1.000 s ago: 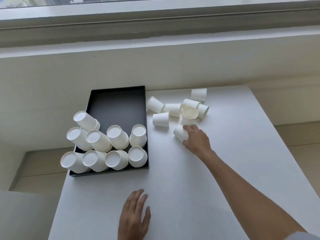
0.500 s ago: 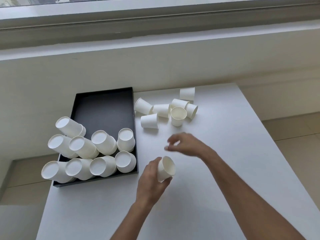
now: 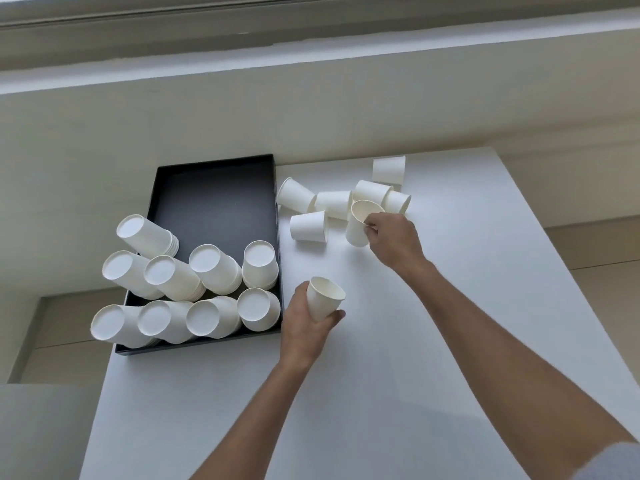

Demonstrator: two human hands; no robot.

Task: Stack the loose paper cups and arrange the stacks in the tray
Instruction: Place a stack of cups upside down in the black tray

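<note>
On the worktop, right of the tray, the right hand pinches the rim of an upright cup, which I would lift straight and seat squarely in the open cup gripped by the left hand.

Tray far half free; cup stacks crowd near half; loose cups clutter table beside it.
</note>
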